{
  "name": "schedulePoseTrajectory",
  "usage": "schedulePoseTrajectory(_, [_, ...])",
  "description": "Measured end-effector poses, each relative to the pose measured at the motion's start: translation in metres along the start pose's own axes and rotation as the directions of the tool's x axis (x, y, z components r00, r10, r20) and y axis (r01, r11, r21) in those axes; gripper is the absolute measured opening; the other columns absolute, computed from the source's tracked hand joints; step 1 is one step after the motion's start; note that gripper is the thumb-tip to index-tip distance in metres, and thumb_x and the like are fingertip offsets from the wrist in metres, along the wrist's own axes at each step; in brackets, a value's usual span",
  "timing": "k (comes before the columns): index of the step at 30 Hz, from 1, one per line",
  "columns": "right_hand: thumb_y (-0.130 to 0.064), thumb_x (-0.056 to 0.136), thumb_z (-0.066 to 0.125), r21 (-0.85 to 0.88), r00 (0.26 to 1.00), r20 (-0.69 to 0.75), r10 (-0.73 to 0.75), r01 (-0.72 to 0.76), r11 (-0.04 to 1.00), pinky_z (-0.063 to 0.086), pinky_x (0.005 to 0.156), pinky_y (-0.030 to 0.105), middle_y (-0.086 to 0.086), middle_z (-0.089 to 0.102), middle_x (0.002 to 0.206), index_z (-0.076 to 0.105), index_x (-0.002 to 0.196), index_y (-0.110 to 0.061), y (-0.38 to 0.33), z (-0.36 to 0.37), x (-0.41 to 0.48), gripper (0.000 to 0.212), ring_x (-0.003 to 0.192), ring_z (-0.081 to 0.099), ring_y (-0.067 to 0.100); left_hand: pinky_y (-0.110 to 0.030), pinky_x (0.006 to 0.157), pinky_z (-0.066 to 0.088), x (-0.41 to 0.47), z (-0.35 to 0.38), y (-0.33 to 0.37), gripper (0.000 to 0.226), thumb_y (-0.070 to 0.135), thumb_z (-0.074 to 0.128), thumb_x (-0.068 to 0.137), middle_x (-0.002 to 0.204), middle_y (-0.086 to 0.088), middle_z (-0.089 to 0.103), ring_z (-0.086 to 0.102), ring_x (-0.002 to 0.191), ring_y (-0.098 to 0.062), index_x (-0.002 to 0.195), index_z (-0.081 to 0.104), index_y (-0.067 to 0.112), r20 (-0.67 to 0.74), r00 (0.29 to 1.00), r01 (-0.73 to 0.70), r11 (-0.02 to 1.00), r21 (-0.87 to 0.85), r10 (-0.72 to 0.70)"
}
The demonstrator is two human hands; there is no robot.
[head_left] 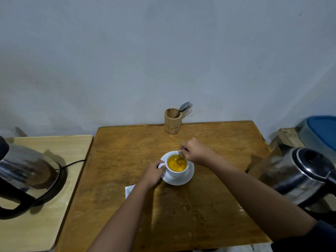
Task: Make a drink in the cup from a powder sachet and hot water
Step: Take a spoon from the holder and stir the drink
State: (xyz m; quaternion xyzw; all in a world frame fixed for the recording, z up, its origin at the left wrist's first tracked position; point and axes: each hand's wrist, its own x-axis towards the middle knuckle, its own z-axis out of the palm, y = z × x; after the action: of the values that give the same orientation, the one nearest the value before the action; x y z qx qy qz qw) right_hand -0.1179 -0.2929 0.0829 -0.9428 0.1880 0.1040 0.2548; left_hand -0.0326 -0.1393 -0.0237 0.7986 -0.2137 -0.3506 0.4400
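Observation:
A white cup (175,173) full of orange-yellow drink stands on a white saucer (187,177) in the middle of the brown wooden table (181,211). My left hand (153,173) grips the cup's handle at its left side. My right hand (197,151) is closed on the handle of a spoon (180,160) whose bowl dips into the liquid near the cup's far rim. A white sachet (129,191) lies flat on the table, partly hidden under my left forearm.
A wooden holder (172,121) with a spoon and fork stands at the table's back edge. One steel kettle (27,177) sits on its base on the lighter side table to the left; another kettle (301,177) stands at the right. A blue-lidded tub (321,131) is far right.

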Motion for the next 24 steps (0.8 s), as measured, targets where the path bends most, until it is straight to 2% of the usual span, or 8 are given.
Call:
schedulePoseTrajectory(2, [-0.019, 0.094, 0.050, -0.003, 1.000, 0.016, -0.015, 0.015, 1.000, 0.047, 0.061, 0.027, 0.011, 0.069, 0.102, 0.067, 0.107, -0.009, 0.000, 0.000, -0.003, 0.023, 0.072, 0.055, 0.012, -0.033, 0.083, 0.044, 0.000, 0.000, -0.001, 0.022, 0.019, 0.053, 0.091, 0.113, -0.009, 0.065, 0.057, 0.102, -0.023, 0.108, 0.064, 0.014, -0.007, 1.000, -0.009, 1.000, 0.007, 0.009])
schedulePoseTrajectory(4, [-0.018, 0.093, 0.051, -0.002, 0.999, 0.035, -0.030, 0.030, 1.000, 0.042, 0.056, 0.023, 0.009, 0.069, 0.099, 0.067, 0.105, -0.010, -0.001, 0.000, -0.006, 0.021, 0.069, 0.053, 0.010, -0.033, 0.082, 0.044, 0.000, 0.000, 0.000, 0.020, 0.019, 0.052, 0.091, 0.112, -0.009, 0.065, 0.058, 0.101, -0.023, 0.106, 0.064, 0.014, -0.005, 1.000, -0.023, 0.999, 0.027, 0.024])
schedulePoseTrajectory(7, [-0.020, 0.092, 0.054, 0.006, 0.997, 0.041, -0.068, 0.068, 0.998, 0.049, 0.064, 0.029, 0.007, 0.069, 0.100, 0.067, 0.104, -0.013, -0.001, -0.003, -0.010, 0.019, 0.077, 0.057, 0.013, -0.032, 0.083, 0.042, 0.001, 0.000, 0.001, 0.024, 0.019, 0.049, 0.093, 0.115, -0.009, 0.063, 0.056, 0.102, -0.022, 0.112, 0.062, 0.014, 0.010, 0.999, -0.045, 0.993, 0.108, 0.044])
schedulePoseTrajectory(10, [-0.018, 0.091, 0.057, 0.054, 0.994, -0.003, -0.107, 0.107, 0.993, 0.049, 0.066, 0.027, 0.009, 0.070, 0.101, 0.069, 0.102, -0.010, -0.002, -0.013, -0.015, 0.018, 0.080, 0.058, 0.013, -0.029, 0.083, 0.038, 0.002, 0.001, 0.003, 0.028, 0.018, 0.046, 0.094, 0.120, -0.011, 0.061, 0.052, 0.101, -0.020, 0.119, 0.059, 0.011, 0.006, 0.999, -0.044, 0.980, 0.192, 0.043])
schedulePoseTrajectory(12, [-0.016, 0.089, 0.059, 0.077, 0.989, -0.041, -0.140, 0.143, 0.987, 0.051, 0.070, 0.028, 0.010, 0.071, 0.100, 0.071, 0.099, -0.009, -0.002, -0.023, -0.019, 0.017, 0.085, 0.061, 0.015, -0.029, 0.083, 0.039, 0.003, 0.001, 0.005, 0.028, 0.018, 0.046, 0.094, 0.121, -0.013, 0.062, 0.055, 0.104, -0.025, 0.119, 0.059, 0.010, 0.008, 0.999, -0.037, 0.977, 0.211, 0.036])
schedulePoseTrajectory(16, [-0.014, 0.087, 0.061, 0.107, 0.974, -0.116, -0.195, 0.207, 0.972, 0.056, 0.078, 0.039, 0.009, 0.073, 0.094, 0.073, 0.092, -0.009, -0.002, -0.039, -0.027, 0.014, 0.086, 0.065, 0.018, -0.033, 0.086, 0.043, 0.003, 0.000, 0.007, 0.028, 0.018, 0.047, 0.094, 0.121, -0.013, 0.063, 0.056, 0.105, -0.026, 0.118, 0.060, 0.011, 0.003, 1.000, -0.009, 0.973, 0.229, 0.009])
schedulePoseTrajectory(20, [-0.016, 0.088, 0.061, 0.093, 0.963, -0.113, -0.245, 0.256, 0.962, 0.056, 0.081, 0.037, 0.009, 0.072, 0.096, 0.072, 0.093, -0.009, -0.002, -0.049, -0.033, 0.014, 0.088, 0.064, 0.017, -0.035, 0.088, 0.046, 0.001, 0.000, 0.007, 0.028, 0.019, 0.048, 0.093, 0.120, -0.011, 0.064, 0.057, 0.105, -0.025, 0.117, 0.061, 0.012, -0.012, 1.000, -0.013, 0.968, 0.252, 0.017])
schedulePoseTrajectory(24, [-0.016, 0.087, 0.062, 0.148, 0.964, -0.155, -0.215, 0.238, 0.960, 0.056, 0.081, 0.039, 0.006, 0.072, 0.090, 0.073, 0.090, -0.011, 0.006, -0.054, -0.035, 0.012, 0.086, 0.066, 0.017, -0.032, 0.085, 0.043, -0.001, 0.000, 0.006, 0.029, 0.020, 0.050, 0.093, 0.120, -0.011, 0.064, 0.057, 0.106, -0.025, 0.117, 0.062, 0.011, -0.037, 0.999, -0.022, 0.966, 0.258, 0.032])
